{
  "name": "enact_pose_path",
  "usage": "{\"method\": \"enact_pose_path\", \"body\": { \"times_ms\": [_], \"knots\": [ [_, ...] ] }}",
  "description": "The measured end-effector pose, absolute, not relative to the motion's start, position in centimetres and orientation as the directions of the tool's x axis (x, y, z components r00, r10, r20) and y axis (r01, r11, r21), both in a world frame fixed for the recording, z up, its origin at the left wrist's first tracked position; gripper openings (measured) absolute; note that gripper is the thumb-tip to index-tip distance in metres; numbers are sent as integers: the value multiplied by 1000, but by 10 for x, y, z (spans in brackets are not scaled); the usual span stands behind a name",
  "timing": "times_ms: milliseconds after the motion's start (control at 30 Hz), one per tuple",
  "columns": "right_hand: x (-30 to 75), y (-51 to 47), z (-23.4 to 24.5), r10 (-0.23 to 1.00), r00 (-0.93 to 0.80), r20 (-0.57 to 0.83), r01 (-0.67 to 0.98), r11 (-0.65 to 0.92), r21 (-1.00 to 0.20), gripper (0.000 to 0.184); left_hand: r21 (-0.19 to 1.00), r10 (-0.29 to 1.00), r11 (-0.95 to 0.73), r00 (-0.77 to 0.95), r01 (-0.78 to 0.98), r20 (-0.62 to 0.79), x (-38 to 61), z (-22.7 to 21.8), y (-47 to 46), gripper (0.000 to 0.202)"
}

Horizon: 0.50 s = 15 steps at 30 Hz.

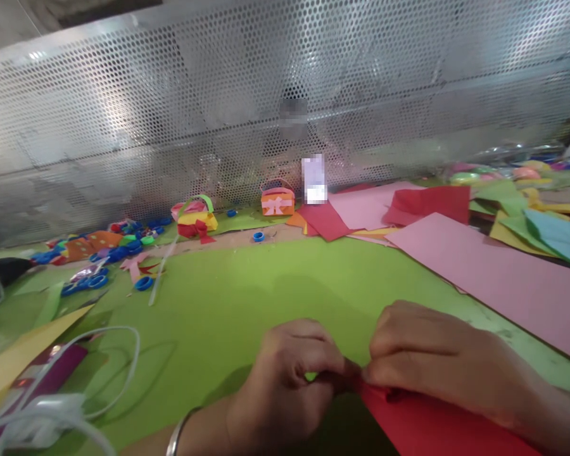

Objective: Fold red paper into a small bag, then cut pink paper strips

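Observation:
A sheet of red paper (437,421) slants up from the bottom edge, its far left corner pinched between both hands. My right hand (437,354) is closed over the paper's upper edge, fingers curled and pressing on it. My left hand (294,373) is closed too, its thumb and forefinger meeting at the same corner, close to the right fingertips. What exactly the left fingertips grip is partly hidden. Under both hands lies a green sheet (247,285) covering the table.
Small paper baskets, one yellow (199,221) and one orange (278,202), stand by the perforated metal panel (194,101). Coloured paper, including a pink sheet (494,272), lies right. Blue-handled scissors (83,282), a clear stick (161,272) and a white cable (135,354) lie left.

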State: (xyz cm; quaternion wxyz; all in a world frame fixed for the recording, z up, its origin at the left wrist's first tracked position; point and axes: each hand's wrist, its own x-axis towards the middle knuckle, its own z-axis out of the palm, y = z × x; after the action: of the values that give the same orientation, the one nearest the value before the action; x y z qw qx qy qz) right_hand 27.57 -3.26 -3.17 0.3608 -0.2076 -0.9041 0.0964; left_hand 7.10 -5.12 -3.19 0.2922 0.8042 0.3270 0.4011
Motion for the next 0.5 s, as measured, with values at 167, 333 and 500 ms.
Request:
{"method": "enact_pose_path", "body": {
  "times_ms": [167, 333, 500],
  "knots": [
    [271, -38, -35, 426, -580, 694, 307, 904, -297, 43, 685, 715, -671, 489, 284, 499, 72, -28, -51, 8],
    [274, -39, -33, 474, -587, 656, 290, 880, -376, 41, 604, 636, -749, 553, 274, 538, 70, -25, -51, 15],
    [277, -35, -28, 587, -654, 477, 302, 781, -546, 29, 698, 686, -676, 549, 237, 477, 69, -27, -45, 28]
  ]
}}
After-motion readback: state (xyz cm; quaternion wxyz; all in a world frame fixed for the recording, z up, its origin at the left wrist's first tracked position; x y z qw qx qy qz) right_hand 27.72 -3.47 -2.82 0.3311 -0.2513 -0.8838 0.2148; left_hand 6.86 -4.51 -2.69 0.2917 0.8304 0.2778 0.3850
